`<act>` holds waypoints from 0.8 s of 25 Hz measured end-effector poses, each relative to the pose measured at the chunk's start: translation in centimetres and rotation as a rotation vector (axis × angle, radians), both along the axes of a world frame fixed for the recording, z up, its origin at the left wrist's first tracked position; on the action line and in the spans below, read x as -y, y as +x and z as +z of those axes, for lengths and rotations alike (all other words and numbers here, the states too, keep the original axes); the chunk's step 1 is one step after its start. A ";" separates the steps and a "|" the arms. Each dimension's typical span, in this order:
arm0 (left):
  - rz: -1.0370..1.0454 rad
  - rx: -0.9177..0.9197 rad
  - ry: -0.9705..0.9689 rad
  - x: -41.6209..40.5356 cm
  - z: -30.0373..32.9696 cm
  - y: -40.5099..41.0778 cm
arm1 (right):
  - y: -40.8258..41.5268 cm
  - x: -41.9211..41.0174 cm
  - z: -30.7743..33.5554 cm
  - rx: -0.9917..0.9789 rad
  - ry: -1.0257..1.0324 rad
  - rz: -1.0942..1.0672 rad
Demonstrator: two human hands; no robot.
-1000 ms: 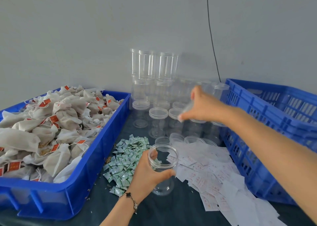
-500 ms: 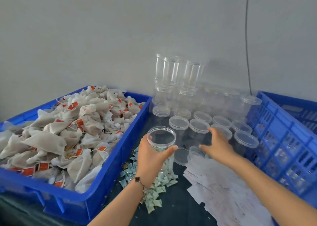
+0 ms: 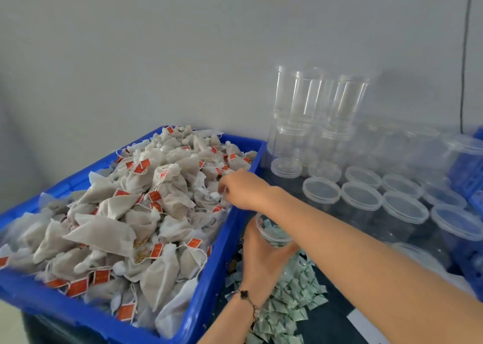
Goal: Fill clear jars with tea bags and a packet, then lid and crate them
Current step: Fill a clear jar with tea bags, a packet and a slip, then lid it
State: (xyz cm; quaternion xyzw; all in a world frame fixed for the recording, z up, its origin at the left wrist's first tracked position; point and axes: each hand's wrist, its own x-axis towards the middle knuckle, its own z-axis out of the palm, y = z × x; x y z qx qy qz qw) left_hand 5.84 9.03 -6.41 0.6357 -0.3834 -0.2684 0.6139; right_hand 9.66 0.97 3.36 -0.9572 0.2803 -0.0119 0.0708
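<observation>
Grip of the left hand (image 3: 264,257) is clamped round an open clear jar (image 3: 273,232), held just right of the blue tray (image 3: 224,252), above the green packets (image 3: 287,299) scattered on the dark worktop (image 3: 337,307). Right hand (image 3: 245,190) reaches across, over the jar, to the far right corner of the tea bag heap (image 3: 136,213); its fingertips appear to pinch at a bag, though blur prevents confirming a hold. Lidded jars (image 3: 363,196) stand in rows to the right, with taller unlidded ones (image 3: 313,100) stacked at the far wall.

Assessment: filling has barely begun. Risks noted: bag strings and red tags lie tangled, so one pull may drag several bags over the tray rim; the crossing right forearm passes close above the jar mouth and could knock it; the jar wall is smooth and may slip.
</observation>
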 end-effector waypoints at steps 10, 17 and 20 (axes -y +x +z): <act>0.105 0.003 -0.082 -0.2 -0.5 1.1 | 3.1 2.2 -2.1 0.201 -0.029 -0.086; 0.133 -0.162 -0.079 -0.2 0.3 0.7 | -7.1 1.6 5.5 0.351 0.042 -0.027; 0.120 -0.110 -0.107 0.1 0.1 0.8 | -9.7 0.6 4.9 0.091 0.045 0.038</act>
